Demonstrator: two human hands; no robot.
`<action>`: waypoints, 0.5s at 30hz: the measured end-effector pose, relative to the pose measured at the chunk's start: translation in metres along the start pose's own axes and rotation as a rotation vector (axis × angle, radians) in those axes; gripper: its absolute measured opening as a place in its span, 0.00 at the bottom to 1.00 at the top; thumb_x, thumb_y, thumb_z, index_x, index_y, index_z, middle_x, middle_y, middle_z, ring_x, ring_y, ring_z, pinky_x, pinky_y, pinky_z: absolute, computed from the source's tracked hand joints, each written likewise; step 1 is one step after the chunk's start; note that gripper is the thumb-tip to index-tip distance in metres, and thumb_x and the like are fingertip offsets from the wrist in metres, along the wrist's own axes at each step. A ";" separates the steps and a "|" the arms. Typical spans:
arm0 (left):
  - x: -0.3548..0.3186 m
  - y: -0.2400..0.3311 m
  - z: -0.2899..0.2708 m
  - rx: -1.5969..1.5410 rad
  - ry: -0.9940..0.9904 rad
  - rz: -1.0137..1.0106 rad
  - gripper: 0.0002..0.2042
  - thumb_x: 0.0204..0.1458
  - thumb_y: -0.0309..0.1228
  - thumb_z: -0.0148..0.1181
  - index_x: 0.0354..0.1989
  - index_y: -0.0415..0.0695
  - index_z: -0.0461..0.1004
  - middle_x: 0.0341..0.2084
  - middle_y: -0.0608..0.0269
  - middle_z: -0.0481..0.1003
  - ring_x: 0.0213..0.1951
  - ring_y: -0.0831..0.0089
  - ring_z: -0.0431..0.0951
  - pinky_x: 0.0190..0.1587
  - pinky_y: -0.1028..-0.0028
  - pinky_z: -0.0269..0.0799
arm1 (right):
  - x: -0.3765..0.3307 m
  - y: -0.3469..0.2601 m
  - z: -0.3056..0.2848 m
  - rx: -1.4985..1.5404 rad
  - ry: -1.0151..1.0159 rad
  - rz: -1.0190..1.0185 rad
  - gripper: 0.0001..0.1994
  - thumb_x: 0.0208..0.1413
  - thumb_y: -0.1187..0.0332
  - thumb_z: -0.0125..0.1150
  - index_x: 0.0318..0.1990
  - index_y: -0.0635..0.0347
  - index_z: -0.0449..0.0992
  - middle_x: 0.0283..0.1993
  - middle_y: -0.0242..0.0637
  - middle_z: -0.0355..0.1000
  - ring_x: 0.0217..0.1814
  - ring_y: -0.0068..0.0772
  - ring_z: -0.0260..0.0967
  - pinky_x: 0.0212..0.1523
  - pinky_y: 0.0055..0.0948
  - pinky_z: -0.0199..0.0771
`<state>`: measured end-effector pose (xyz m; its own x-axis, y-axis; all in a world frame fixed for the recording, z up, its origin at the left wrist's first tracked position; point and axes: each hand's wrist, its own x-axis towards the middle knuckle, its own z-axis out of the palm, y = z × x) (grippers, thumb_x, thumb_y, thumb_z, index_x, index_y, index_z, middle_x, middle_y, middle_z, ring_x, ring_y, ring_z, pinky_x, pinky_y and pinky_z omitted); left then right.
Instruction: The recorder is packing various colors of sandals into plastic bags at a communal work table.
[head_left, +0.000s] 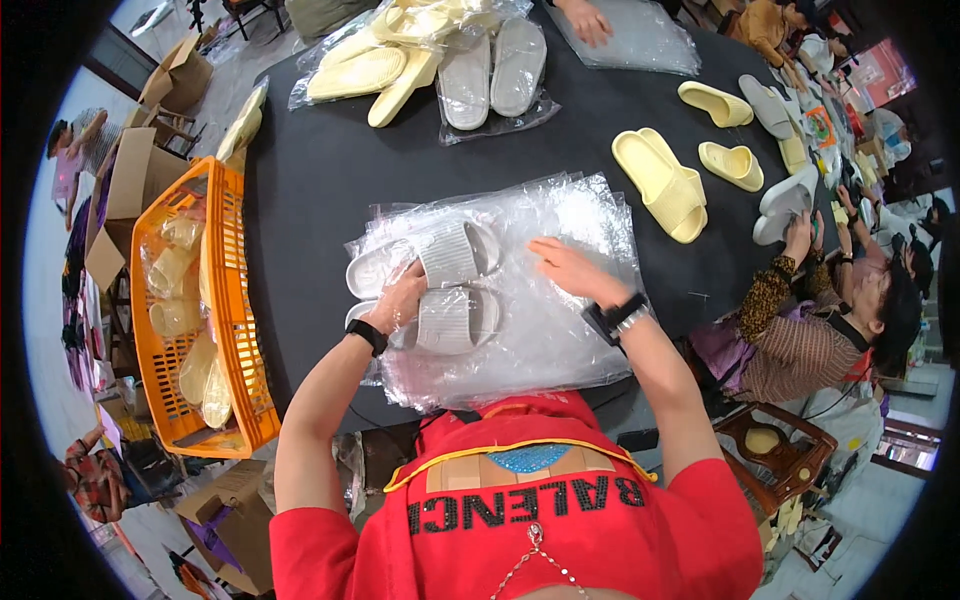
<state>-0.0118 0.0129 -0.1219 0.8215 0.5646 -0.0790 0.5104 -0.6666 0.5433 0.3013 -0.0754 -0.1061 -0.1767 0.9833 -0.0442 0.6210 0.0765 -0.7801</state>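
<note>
Slippers (440, 290), a grey pair, are lying side by side on a stack of clear bags (560, 340) at the near edge of the black desk (320, 170), directly in front of us. We are gripping them with the left hand (398, 300): its fingers are curling closed over the inner edges of both slippers, near the straps, with the thumb side facing us. We are resting the right hand (568, 270) on the bags just right of the pair, palm down, with the fingers spread flat and holding nothing. The two hands are sitting near each other, with the slipper toes between them.

We are seeing an orange basket (225, 300) to the left of the desk, holding bagged yellow slippers. At the far edge, bagged yellow and grey pairs (440, 60) are lying in a heap. To the right, loose yellow slippers (665, 185) are lying on the desk, well apart from our hands. A co-worker (800, 320) is sitting at the right side, with both hands on a pale slipper. Another person's hand (585, 20) is pressing on a clear bag at the far edge.
</note>
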 end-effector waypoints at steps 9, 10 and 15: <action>-0.003 0.000 0.014 0.096 -0.014 -0.057 0.18 0.38 0.20 0.48 0.42 0.45 0.69 0.35 0.55 0.70 0.41 0.54 0.70 0.36 0.60 0.66 | 0.005 -0.015 0.020 -0.334 0.297 0.358 0.30 0.47 0.67 0.55 0.60 0.54 0.55 0.63 0.48 0.45 0.63 0.49 0.46 0.56 0.50 0.50; -0.007 0.002 0.013 0.061 -0.141 -0.229 0.17 0.40 0.20 0.47 0.42 0.45 0.68 0.32 0.54 0.72 0.39 0.53 0.71 0.35 0.60 0.65 | -0.015 -0.026 0.027 -0.445 0.208 0.241 0.30 0.47 0.65 0.56 0.60 0.52 0.56 0.65 0.48 0.42 0.64 0.49 0.44 0.57 0.54 0.47; 0.000 0.030 -0.003 -0.064 -0.269 -0.249 0.15 0.41 0.22 0.48 0.41 0.44 0.68 0.34 0.51 0.72 0.41 0.51 0.70 0.36 0.59 0.66 | -0.100 -0.041 0.052 -0.543 -0.059 0.126 0.33 0.46 0.50 0.55 0.60 0.48 0.56 0.67 0.49 0.37 0.68 0.49 0.36 0.59 0.63 0.34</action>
<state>0.0027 -0.0057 -0.1032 0.7159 0.5519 -0.4277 0.6932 -0.4886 0.5299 0.2538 -0.1857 -0.1021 -0.1081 0.9806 -0.1636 0.9414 0.0481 -0.3338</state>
